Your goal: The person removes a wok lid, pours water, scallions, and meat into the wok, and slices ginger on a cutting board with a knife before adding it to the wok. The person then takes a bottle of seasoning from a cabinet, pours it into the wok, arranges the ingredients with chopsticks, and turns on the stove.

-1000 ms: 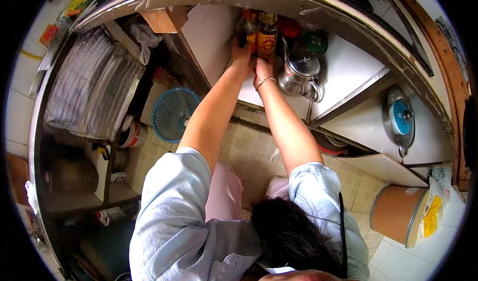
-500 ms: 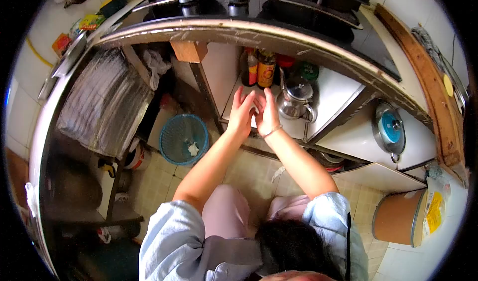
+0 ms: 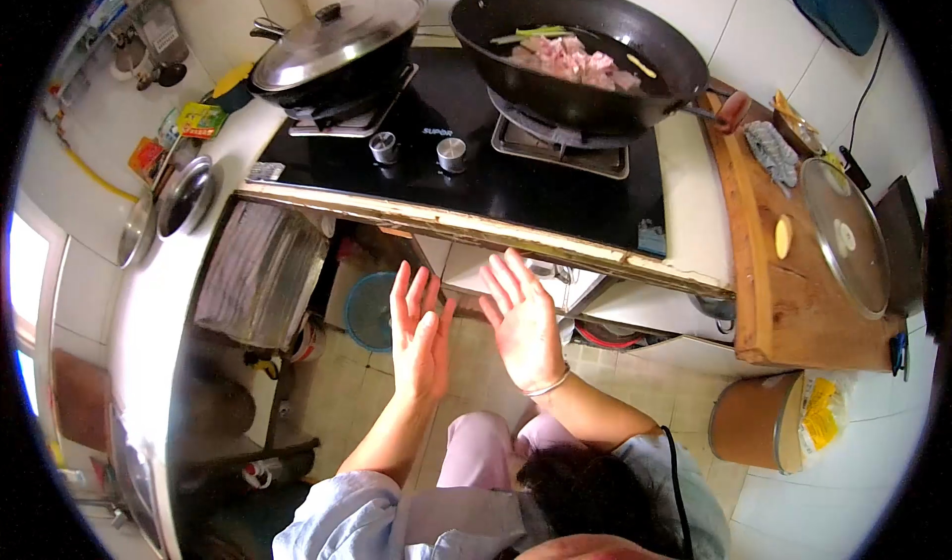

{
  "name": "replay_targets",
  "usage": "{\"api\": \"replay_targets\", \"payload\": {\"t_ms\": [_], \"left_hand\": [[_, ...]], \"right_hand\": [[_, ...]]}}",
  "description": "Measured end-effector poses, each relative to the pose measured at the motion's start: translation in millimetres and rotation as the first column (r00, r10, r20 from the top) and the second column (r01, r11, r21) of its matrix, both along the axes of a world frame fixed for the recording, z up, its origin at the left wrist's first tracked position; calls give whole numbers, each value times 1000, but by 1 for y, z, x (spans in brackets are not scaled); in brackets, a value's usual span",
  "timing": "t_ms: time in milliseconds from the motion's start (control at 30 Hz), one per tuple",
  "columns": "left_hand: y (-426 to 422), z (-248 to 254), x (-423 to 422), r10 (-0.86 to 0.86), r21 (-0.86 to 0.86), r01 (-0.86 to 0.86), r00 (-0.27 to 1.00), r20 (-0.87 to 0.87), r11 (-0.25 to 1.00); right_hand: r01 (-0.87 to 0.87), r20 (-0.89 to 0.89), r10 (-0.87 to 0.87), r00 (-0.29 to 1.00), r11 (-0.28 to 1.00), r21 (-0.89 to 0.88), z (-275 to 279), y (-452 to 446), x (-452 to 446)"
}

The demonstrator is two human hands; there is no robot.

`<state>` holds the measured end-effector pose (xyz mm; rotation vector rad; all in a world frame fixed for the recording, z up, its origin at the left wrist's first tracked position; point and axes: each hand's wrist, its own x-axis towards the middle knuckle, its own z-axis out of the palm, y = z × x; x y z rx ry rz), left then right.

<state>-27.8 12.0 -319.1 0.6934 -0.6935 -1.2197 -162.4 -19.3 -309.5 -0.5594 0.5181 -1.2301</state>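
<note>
Both of my hands are raised in front of the stove's front edge, palms showing and fingers apart. My left hand (image 3: 420,337) holds nothing; the blue basket (image 3: 370,312) on the floor lies just beyond it. Empty too is my right hand (image 3: 526,322), with a bracelet (image 3: 548,382) at its wrist. Above them is the black gas stove (image 3: 436,183) with two silver knobs. On its right burner sits a large wok (image 3: 595,104) holding pale pink meat (image 3: 578,62), green stalks and liquid. A second wok (image 3: 342,79) under a metal lid (image 3: 342,34) stands on the left burner.
At right, a wooden board (image 3: 808,302) carries a glass lid (image 3: 843,235) and a yellowish slice (image 3: 783,236). A brown drum (image 3: 756,421) stands on the floor below. Metal lids (image 3: 186,197) and food packets (image 3: 201,120) rest on the left counter. The cabinet under the stove is open.
My view has tilted up from the open cabinet to the stove, bringing both woks into sight. My hands, close together before, have moved apart with palms turned up.
</note>
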Motion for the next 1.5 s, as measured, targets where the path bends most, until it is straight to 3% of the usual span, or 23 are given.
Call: {"api": "replay_targets", "payload": {"t_ms": [200,400,467,633,800,1167,1267,1500], "left_hand": [[14,136,7,12,-57,-11,999,30,998],[28,274,-1,-9,-6,9,1000,14,1000],[33,306,-6,3,-95,12,989,151,995],[38,373,-20,-83,-128,83,997,3,988],[27,397,-34,-51,-204,73,992,112,976],[-22,412,-70,12,-222,-13,1000,-6,975],[-34,409,-79,63,-202,-47,995,74,978],[-65,409,-90,-18,-187,35,996,90,982]], "right_hand": [[54,125,-45,991,996,-75,131,12,-16],[203,110,-196,974,978,-55,252,14,-35],[242,91,-234,968,967,-81,285,21,-41],[316,-7,-318,948,946,-71,347,29,-55],[352,44,-349,936,933,-81,369,14,-76],[305,87,-296,951,945,-116,373,-46,-115],[299,84,-291,953,948,-110,373,-60,-119],[315,86,-307,948,941,-124,383,-81,-117]]}}
